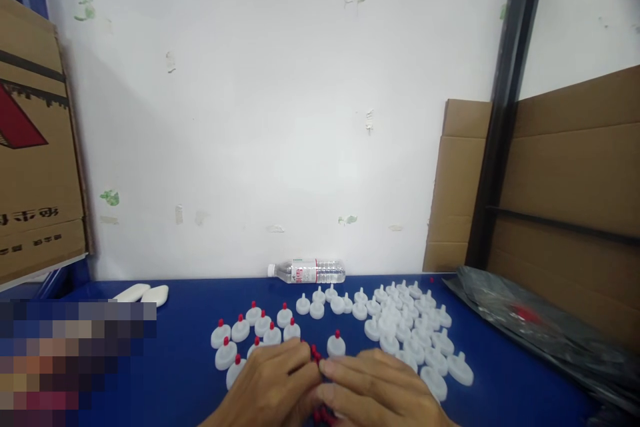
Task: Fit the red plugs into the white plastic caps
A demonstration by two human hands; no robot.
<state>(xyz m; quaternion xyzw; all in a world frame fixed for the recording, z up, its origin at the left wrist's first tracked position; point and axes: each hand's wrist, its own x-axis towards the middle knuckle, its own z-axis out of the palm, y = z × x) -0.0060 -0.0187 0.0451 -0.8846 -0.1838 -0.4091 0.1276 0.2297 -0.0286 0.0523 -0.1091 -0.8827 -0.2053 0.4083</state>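
My left hand (273,387) and my right hand (380,390) meet at the bottom middle of the head view, fingers curled and pinched together over small red pieces (316,355). More red bits (325,415) show below, between my wrists. What sits under my fingers is hidden. Just beyond my left hand stand several white round caps with red tips (260,330) on the blue table (175,360). One more red-tipped cap (337,345) stands just past my fingertips. To the right lies a bigger group of plain white caps (410,330).
A clear plastic water bottle (307,271) lies on its side against the white wall. Two white oval objects (145,293) rest at the left. Dark plastic bags (540,327) lie on the right, with cardboard sheets (565,200) and a black frame post (500,120) behind. A cardboard box (35,147) stands at left.
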